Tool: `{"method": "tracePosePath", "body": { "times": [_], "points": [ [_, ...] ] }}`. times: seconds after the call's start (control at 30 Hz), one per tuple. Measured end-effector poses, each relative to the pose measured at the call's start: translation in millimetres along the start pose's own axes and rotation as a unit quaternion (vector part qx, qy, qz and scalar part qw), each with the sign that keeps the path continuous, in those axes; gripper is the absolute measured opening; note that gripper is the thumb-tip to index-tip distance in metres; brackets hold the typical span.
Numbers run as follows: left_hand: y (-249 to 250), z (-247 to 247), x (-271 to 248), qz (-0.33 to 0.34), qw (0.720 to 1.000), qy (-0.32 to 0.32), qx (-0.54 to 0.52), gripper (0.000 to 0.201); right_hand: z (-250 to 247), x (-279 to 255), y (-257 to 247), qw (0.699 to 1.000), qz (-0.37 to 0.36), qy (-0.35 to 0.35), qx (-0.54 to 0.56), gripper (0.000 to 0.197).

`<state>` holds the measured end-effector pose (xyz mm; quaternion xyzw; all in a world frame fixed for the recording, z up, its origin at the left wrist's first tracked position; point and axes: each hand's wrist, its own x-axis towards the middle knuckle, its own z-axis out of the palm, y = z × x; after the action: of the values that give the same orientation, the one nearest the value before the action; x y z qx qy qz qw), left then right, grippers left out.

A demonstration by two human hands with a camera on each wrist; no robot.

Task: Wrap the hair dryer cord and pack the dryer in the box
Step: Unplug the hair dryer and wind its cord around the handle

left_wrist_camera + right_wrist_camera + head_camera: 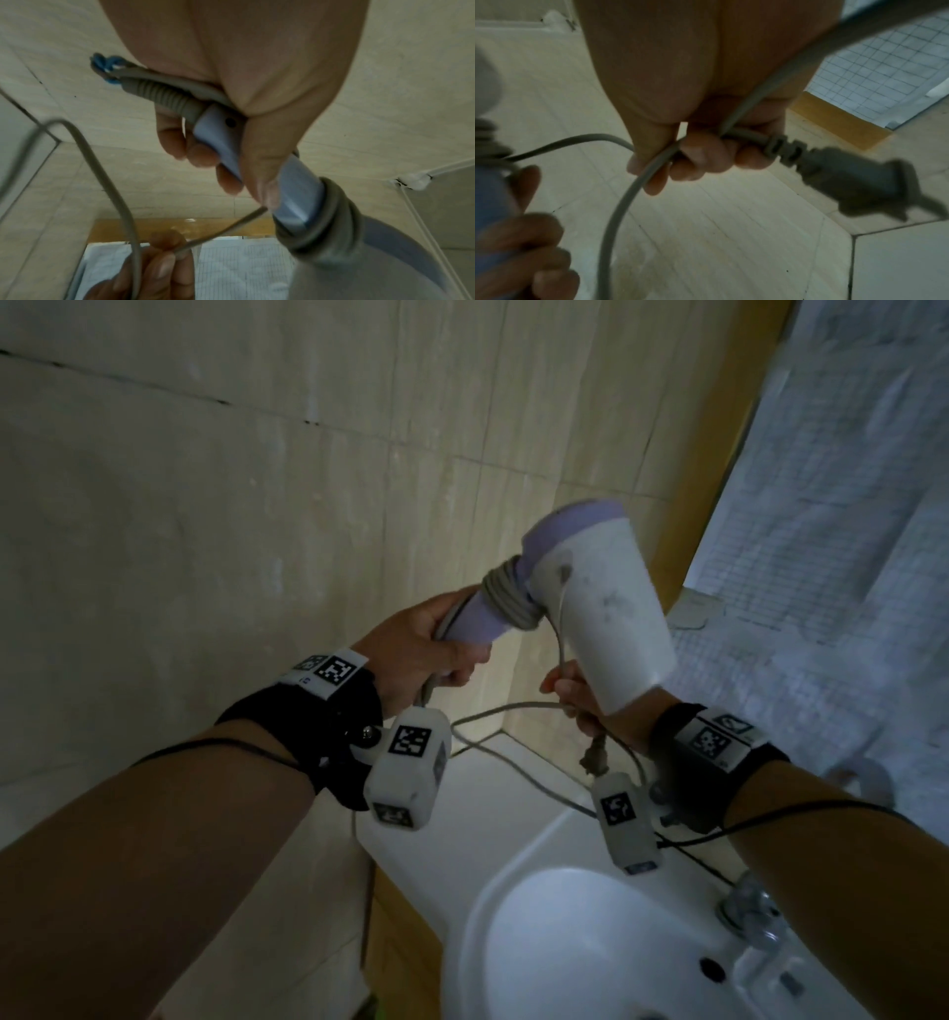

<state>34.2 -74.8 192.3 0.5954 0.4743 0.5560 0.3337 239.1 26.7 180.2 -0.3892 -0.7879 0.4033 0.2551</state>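
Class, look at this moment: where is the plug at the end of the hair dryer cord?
The plug juts out of the right hand, which grips the cord just behind it; in the head view it hangs below that hand, above the sink.

Both forearms reach forward, each wrist strapped with a black band; the left hand (429, 649) curls its fingers (203, 154) tight in a grip, the right hand (590, 698) pinches closed beside it.
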Motion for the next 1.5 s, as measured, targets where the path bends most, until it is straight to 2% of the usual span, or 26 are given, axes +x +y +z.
{"method": "tracePosePath", "body": {
  "times": [0.1,0.23,0.3,0.5,0.6,0.7,0.77,0.83,0.9,0.93,1.03,1.1,1.23,1.27,1.37,1.5],
  "points": [
    [-0.7,0.0,3.9,-0.008,0.999,0.033,-0.005,0.058,9.1,-0.6,-0.6,0.999,-0.022,-0.008,-0.043,0.016],
    [-5.3,2.1,5.1,-0.027,0.995,0.091,0.027,0.065,17.9,0.3,0.0,0.99,-0.059,0.063,-0.112,0.015],
    [-6.4,3.9,7.9,-0.036,0.991,0.125,0.031,0.066,22.7,-2.3,-4.6,0.986,-0.063,0.066,-0.14,0.018],
    [-10.5,6.2,11.4,-0.05,0.98,0.185,0.054,0.065,42.9,-11.3,-27.6,0.965,-0.085,-0.013,-0.246,0.026],
    [-18.5,3.3,14.0,-0.048,0.97,0.193,0.139,0.063,43.0,-11.9,-36.4,0.944,-0.122,-0.027,-0.307,0.026],
    [-23.2,1.9,14.9,-0.044,0.952,0.169,0.25,0.057,39.9,-9.5,-43.6,0.91,-0.167,-0.028,-0.38,0.025],
    [-24.0,2.7,14.7,-0.027,0.931,0.149,0.333,0.052,39.3,-7.4,-48.0,0.894,-0.173,-0.025,-0.413,0.024],
    [-26.1,3.7,14.9,-0.017,0.906,0.136,0.401,0.046,41.4,-5.6,-52.6,0.882,-0.186,-0.02,-0.432,0.034],
    [-32.1,3.0,17.9,-0.018,0.882,0.109,0.459,0.038,42.9,-4.0,-57.6,0.871,-0.206,-0.009,-0.447,0.027],
    [-35.3,2.7,19.5,-0.021,0.871,0.09,0.482,0.035,43.4,-3.9,-60.9,0.861,-0.214,-0.004,-0.461,0.023],
    [-41.3,2.2,22.1,-0.014,0.846,0.035,0.531,0.031,41.9,-3.0,-69.6,0.843,-0.217,-0.019,-0.492,0.034],
    [-42.6,0.1,21.5,-0.001,0.835,0.018,0.55,0.03,37.1,-0.9,-71.4,0.833,-0.225,-0.038,-0.504,0.035],
    [-40.6,-7.7,18.5,0.012,0.831,0.015,0.556,0.027,20.6,4.5,-70.1,0.825,-0.186,-0.053,-0.532,0.035],
    [-39.8,-9.4,17.9,0.016,0.82,0.012,0.572,0.029,16.3,6.1,-68.6,0.825,-0.183,-0.05,-0.532,0.036],
    [-36.8,-10.7,17.2,0.045,0.76,-0.013,0.648,0.035,6.8,9.2,-66.0,0.833,-0.191,-0.055,-0.516,0.031],
    [-25.5,-3.2,13.0,0.081,0.713,-0.059,0.694,0.033,0.9,9.9,-66.5,0.841,-0.199,-0.064,-0.499,0.026]
  ]
}}
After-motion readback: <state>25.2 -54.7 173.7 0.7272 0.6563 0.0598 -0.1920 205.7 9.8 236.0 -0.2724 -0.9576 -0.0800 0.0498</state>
